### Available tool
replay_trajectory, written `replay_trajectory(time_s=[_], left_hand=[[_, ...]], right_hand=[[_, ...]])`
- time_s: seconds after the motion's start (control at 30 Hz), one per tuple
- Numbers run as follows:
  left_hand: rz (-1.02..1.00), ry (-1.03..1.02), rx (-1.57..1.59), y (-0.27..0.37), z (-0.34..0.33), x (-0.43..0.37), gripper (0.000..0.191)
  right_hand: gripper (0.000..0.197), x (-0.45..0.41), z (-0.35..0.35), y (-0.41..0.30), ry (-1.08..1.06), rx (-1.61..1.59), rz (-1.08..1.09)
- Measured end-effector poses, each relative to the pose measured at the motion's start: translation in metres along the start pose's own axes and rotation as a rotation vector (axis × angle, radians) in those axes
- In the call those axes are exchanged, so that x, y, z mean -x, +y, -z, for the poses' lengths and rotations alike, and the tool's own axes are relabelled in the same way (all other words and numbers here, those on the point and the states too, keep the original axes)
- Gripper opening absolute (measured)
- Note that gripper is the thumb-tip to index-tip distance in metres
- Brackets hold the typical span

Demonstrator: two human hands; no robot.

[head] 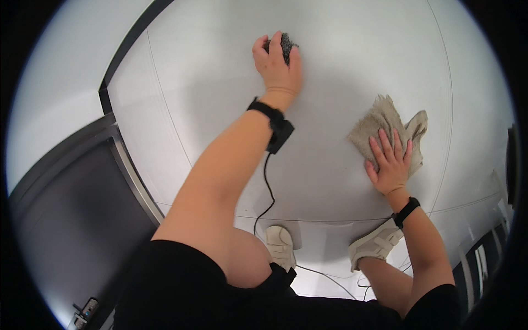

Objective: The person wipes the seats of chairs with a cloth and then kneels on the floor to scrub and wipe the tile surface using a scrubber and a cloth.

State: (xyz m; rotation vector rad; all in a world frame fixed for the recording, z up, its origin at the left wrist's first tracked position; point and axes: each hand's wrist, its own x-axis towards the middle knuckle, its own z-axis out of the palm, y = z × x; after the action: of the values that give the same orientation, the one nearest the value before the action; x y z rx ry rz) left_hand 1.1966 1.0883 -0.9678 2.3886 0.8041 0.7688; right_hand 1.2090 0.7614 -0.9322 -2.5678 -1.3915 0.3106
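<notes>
My left hand [277,66] is curled around a dark steel wool scourer [288,44] and presses it against the white tiled floor [313,177]. Its fingers cover part of the scourer. To the right and closer to my feet, my right hand [390,165] lies flat with fingers spread on a crumpled beige cloth [381,115]. The cloth has a frayed far edge and a folded corner standing up on its right side. Part of it is hidden under my palm.
A black device [280,136] is strapped to my left wrist, its cable [268,181] trailing to the floor. My shoes [280,245] are close below. At left are a dark door [86,198] with a metal edge and a black skirting [123,49]. More cables [326,275] lie behind my feet.
</notes>
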Motion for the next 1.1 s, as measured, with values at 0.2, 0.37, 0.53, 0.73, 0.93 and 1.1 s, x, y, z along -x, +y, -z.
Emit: replay_trajectory(time_s=[0.2, 0.37, 0.53, 0.73, 0.93, 1.1], left_hand=[[-0.135, -0.381, -0.231, -0.078, 0.091, 0.015, 0.037], [-0.296, -0.445, -0.238, -0.043, 0.07, 0.035, 0.031], [-0.603, -0.74, 0.001, -0.038, 0.094, 0.088, 0.029], [-0.127, -0.25, -0.45, -0.105, 0.119, 0.047, 0.026], [-0.303, -0.472, -0.376, -0.067, 0.102, 0.05, 0.029], [-0.22, -0.47, -0.577, -0.072, 0.127, 0.032, 0.027]], right_hand=[[0.054, -0.006, 0.002, -0.024, 0.086, 0.067, -0.215], [0.058, -0.012, 0.002, -0.021, 0.059, 0.044, -0.184], [0.061, -0.007, -0.003, -0.011, 0.047, 0.03, -0.209], [0.061, -0.005, 0.0, -0.014, 0.065, 0.067, -0.197], [0.061, -0.006, -0.001, -0.015, 0.074, 0.108, -0.185], [0.06, -0.008, -0.003, -0.019, 0.09, 0.12, -0.165]])
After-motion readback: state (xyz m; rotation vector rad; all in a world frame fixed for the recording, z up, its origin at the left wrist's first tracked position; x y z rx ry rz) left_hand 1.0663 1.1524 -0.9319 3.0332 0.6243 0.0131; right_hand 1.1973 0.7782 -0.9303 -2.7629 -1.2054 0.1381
